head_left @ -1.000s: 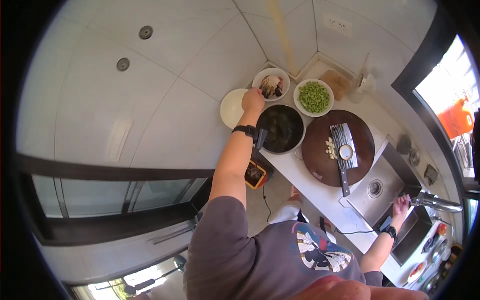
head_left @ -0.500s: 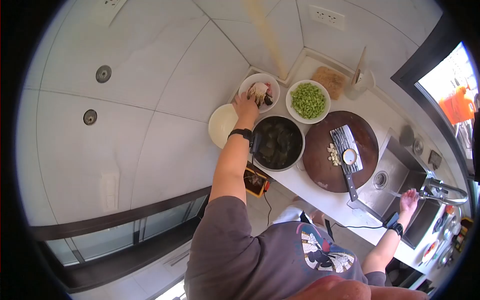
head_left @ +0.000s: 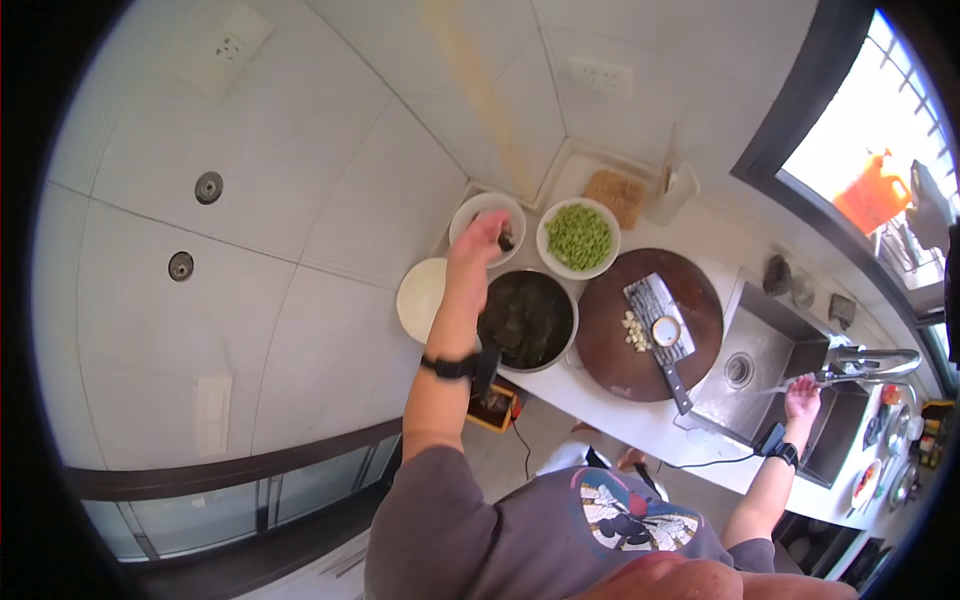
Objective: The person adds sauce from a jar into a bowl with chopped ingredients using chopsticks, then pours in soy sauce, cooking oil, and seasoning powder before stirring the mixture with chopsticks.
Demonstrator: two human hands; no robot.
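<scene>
My left hand (head_left: 484, 234) is over a white bowl (head_left: 462, 216) at the back left, fingers curled and somewhat blurred. A dark piece of food (head_left: 506, 240) shows beside the fingers; whatever they hold is hidden. Over the sink (head_left: 715, 400), my right hand (head_left: 802, 394) is open beside the faucet (head_left: 870, 362), palm up, with a thin stream of water near the fingertips. Close to my left forearm stands a metal pot (head_left: 530, 320) of dark liquid with dark pieces in it. An empty pale bowl (head_left: 420, 300) sits at its left.
A round chopping board (head_left: 610, 290) carries a cleaver (head_left: 672, 385), garlic cloves (head_left: 635, 332) and a small round dish (head_left: 666, 331). Behind are a bowl of chopped green vegetable (head_left: 579, 238) and a brown sponge-like block (head_left: 614, 196). A plate (head_left: 866, 482) lies right of the sink.
My left hand has turned and its fingers have curled over the bowl, covering the pale food seen there before. My right hand stays by the faucet. The whole view has shifted slightly.
</scene>
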